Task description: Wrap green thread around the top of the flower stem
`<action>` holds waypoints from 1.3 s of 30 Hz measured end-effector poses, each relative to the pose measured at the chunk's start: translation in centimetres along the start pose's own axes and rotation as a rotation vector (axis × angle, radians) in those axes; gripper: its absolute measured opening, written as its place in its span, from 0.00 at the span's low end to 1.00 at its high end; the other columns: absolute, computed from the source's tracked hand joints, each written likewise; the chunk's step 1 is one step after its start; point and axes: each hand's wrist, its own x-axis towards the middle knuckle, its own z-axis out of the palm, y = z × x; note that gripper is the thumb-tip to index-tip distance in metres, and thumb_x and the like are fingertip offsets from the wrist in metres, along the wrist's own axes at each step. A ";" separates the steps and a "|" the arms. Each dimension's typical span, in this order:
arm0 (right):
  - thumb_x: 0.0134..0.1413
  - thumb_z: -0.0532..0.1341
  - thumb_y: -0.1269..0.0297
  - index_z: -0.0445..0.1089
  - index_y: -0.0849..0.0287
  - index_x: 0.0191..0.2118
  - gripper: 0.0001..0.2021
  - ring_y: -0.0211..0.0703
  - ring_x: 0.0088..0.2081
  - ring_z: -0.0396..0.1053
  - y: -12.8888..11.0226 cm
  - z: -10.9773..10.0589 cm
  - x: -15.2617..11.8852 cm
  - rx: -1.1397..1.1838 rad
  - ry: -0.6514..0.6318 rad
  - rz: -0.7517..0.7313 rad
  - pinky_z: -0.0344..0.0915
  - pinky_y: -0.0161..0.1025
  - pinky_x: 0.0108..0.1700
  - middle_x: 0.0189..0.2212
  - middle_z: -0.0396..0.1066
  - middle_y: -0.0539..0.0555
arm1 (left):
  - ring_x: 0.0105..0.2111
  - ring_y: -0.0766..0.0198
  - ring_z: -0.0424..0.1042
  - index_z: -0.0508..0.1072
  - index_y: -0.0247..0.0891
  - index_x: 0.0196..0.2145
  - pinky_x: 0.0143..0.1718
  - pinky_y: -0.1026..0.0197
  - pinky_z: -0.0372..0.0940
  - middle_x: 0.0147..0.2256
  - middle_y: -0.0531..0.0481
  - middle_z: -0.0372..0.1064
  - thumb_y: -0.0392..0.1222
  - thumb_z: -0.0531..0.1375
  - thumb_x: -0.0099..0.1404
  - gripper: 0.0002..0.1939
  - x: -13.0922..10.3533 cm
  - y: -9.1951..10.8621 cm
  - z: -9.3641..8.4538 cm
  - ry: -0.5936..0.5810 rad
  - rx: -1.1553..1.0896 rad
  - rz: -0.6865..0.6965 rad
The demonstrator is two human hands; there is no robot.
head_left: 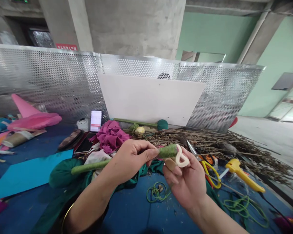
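At the far left of the bench (26, 175), a pink cone (24, 107) rests on pink cloth, with blue paper (24, 174) lying in front of it. Moving right, a magenta cloth (111, 135) is heaped near the perforated metal screen (51, 81).

Your left hand (132, 159) is closed around the green stem (88, 167), thumb and fingers pinching it near its right end. The stem's long axis runs nearly level, left to right, its free end sloping slightly down toward the green cloth (61, 175) on the left. The thread-wrapped tip (168, 151) points at your right hand (188, 182), which meets it from the right: that hand is partly curled, palm up, with a white loop (182, 160) pinched against the tip. Both hands are on the stem, but the left carries its length and the right only touches the end.

Below the hands, a tangle of green cord (157, 191) lies on the bench. Further right are yellow-handled scissors (210, 170), a yellow glue gun (244, 175) and a pile of dry twigs (234, 146). No container shows contents you can make out.
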 end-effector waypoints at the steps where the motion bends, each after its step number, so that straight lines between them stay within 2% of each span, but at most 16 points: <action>1: 0.56 0.55 0.57 0.47 0.55 0.20 0.19 0.34 0.16 0.37 0.0 -0.1 0.0 0.018 0.018 0.025 0.47 0.29 0.14 0.16 0.38 0.42 | 0.21 0.69 0.56 0.73 0.33 0.28 0.23 0.65 0.51 0.21 0.54 0.62 0.48 0.56 0.65 0.16 0.1 0.0 0.0 0.001 0.000 0.002; 7: 0.54 0.57 0.60 0.46 0.55 0.19 0.20 0.32 0.16 0.35 -0.1 -0.7 0.5 0.164 0.071 0.084 0.44 0.29 0.14 0.16 0.39 0.41 | 0.20 0.71 0.55 0.75 0.33 0.29 0.21 0.67 0.50 0.20 0.54 0.62 0.47 0.56 0.65 0.15 0.1 0.0 -0.2 -0.013 0.038 -0.010; 10: 0.55 0.57 0.62 0.43 0.55 0.19 0.22 0.31 0.15 0.35 -0.2 -1.0 1.0 0.225 0.010 0.116 0.43 0.29 0.13 0.16 0.40 0.41 | 0.20 0.70 0.57 0.76 0.33 0.31 0.21 0.67 0.51 0.21 0.54 0.63 0.47 0.56 0.65 0.15 -0.1 0.0 -0.1 -0.024 0.041 -0.010; 14: 0.55 0.57 0.65 0.40 0.55 0.19 0.22 0.31 0.16 0.36 -0.5 -1.8 2.3 0.254 -0.103 0.191 0.43 0.27 0.13 0.16 0.40 0.41 | 0.22 0.69 0.60 0.76 0.35 0.32 0.24 0.68 0.55 0.22 0.55 0.64 0.46 0.55 0.66 0.14 0.1 -0.3 0.6 -0.152 0.061 -0.020; 17: 0.55 0.56 0.65 0.42 0.56 0.19 0.21 0.30 0.16 0.37 -0.6 -2.7 3.1 0.209 -0.150 0.257 0.45 0.25 0.15 0.16 0.40 0.41 | 0.23 0.69 0.63 0.75 0.35 0.31 0.26 0.68 0.57 0.22 0.55 0.64 0.44 0.55 0.66 0.13 0.3 -0.5 1.2 -0.272 0.064 -0.037; 20: 0.56 0.57 0.65 0.51 0.58 0.19 0.18 0.29 0.18 0.48 -0.9 -3.1 3.4 0.158 -0.156 0.312 0.55 0.26 0.21 0.17 0.47 0.42 | 0.23 0.68 0.65 0.74 0.35 0.29 0.27 0.67 0.60 0.23 0.55 0.65 0.44 0.56 0.65 0.12 0.5 -0.7 1.7 -0.323 0.042 -0.069; 23: 0.58 0.59 0.63 0.62 0.60 0.23 0.14 0.34 0.26 0.62 -1.6 -3.2 3.3 0.009 -0.170 0.313 0.63 0.32 0.31 0.21 0.58 0.47 | 0.21 0.70 0.64 0.72 0.35 0.28 0.24 0.68 0.59 0.22 0.56 0.63 0.42 0.56 0.63 0.10 0.7 -0.7 2.0 -0.310 0.018 -0.106; 25: 0.57 0.60 0.62 0.66 0.62 0.23 0.14 0.37 0.32 0.65 -2.3 -3.2 3.1 -0.172 -0.204 0.242 0.62 0.33 0.32 0.29 0.64 0.51 | 0.19 0.71 0.62 0.73 0.35 0.27 0.22 0.70 0.57 0.21 0.56 0.63 0.41 0.57 0.62 0.09 0.7 -0.7 2.2 -0.296 0.018 -0.136; 28: 0.59 0.60 0.61 0.68 0.63 0.22 0.16 0.34 0.30 0.61 -3.6 -3.2 2.9 -0.526 -0.233 0.094 0.55 0.31 0.27 0.37 0.65 0.53 | 0.18 0.72 0.60 0.76 0.35 0.33 0.20 0.70 0.55 0.22 0.56 0.67 0.40 0.57 0.60 0.09 0.9 -0.8 2.7 -0.295 -0.003 -0.171; 31: 0.62 0.57 0.61 0.68 0.61 0.23 0.17 0.34 0.29 0.58 -4.7 -3.1 2.7 -0.921 -0.285 -0.114 0.54 0.33 0.28 0.31 0.61 0.51 | 0.19 0.71 0.62 0.77 0.38 0.40 0.22 0.70 0.57 0.24 0.57 0.69 0.38 0.58 0.58 0.12 1.0 -1.0 3.2 -0.270 -0.020 -0.151; 34: 0.64 0.55 0.63 0.68 0.60 0.25 0.16 0.38 0.32 0.61 -5.4 -2.5 2.2 -1.266 -0.437 -0.312 0.58 0.35 0.32 0.28 0.61 0.51 | 0.24 0.66 0.67 0.79 0.39 0.35 0.27 0.68 0.60 0.24 0.56 0.70 0.35 0.56 0.58 0.11 1.1 -1.4 3.8 -0.244 0.046 -0.066; 36: 0.65 0.52 0.67 0.67 0.60 0.27 0.15 0.37 0.29 0.60 -5.7 -2.0 1.6 -1.480 -0.508 -0.432 0.56 0.36 0.30 0.27 0.61 0.51 | 0.27 0.64 0.69 0.79 0.39 0.32 0.28 0.67 0.61 0.25 0.56 0.72 0.35 0.55 0.59 0.12 1.1 -1.6 4.0 -0.195 0.111 0.009; 39: 0.64 0.51 0.71 0.66 0.59 0.30 0.12 0.36 0.24 0.56 -6.1 -1.4 0.4 -1.782 -0.508 -0.700 0.50 0.36 0.25 0.24 0.58 0.50 | 0.30 0.62 0.71 0.80 0.41 0.35 0.32 0.66 0.62 0.28 0.55 0.74 0.37 0.56 0.62 0.12 1.0 -1.8 4.1 -0.084 0.199 0.120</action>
